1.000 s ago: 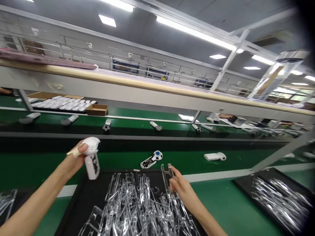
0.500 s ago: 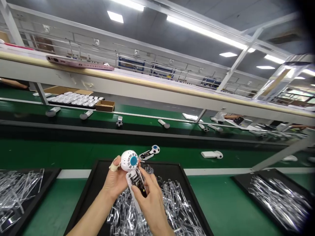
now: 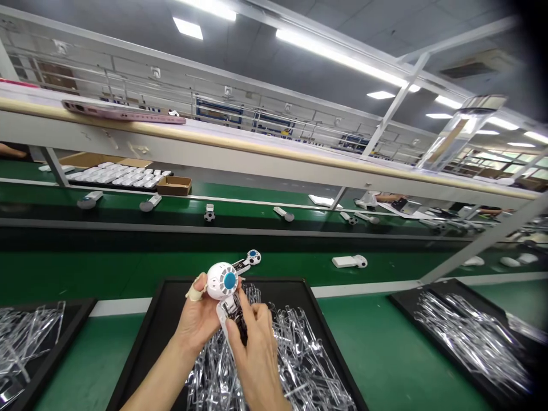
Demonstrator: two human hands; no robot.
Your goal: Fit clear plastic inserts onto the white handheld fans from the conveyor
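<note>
Over the middle tray I hold a white handheld fan point(image 3: 222, 281) with a round vented head and a blue hub. Its handle is open, showing a dark circuit board. My left hand point(image 3: 197, 317) grips the head from the left, thumb on its side and a pale wrap around one digit. On the handle, my right hand point(image 3: 254, 342) closes its thumb and fingers about the exposed board, covering much of it. Beneath both hands lies a heap of clear plastic strips point(image 3: 299, 354) in a black tray point(image 3: 141, 354).
Behind my hands, another opened fan point(image 3: 253, 257) and a closed white fan point(image 3: 350, 261) lie on the green belt point(image 3: 128, 268). Black trays of clear strips flank mine, including the right tray point(image 3: 398, 302). A shelf point(image 3: 257, 154) with a pink phone point(image 3: 124, 112) crosses above.
My view has turned slightly right. The fans on the near belt have slid left relative to the tray. My right fingers sit higher on the handle and cover more of the board.
</note>
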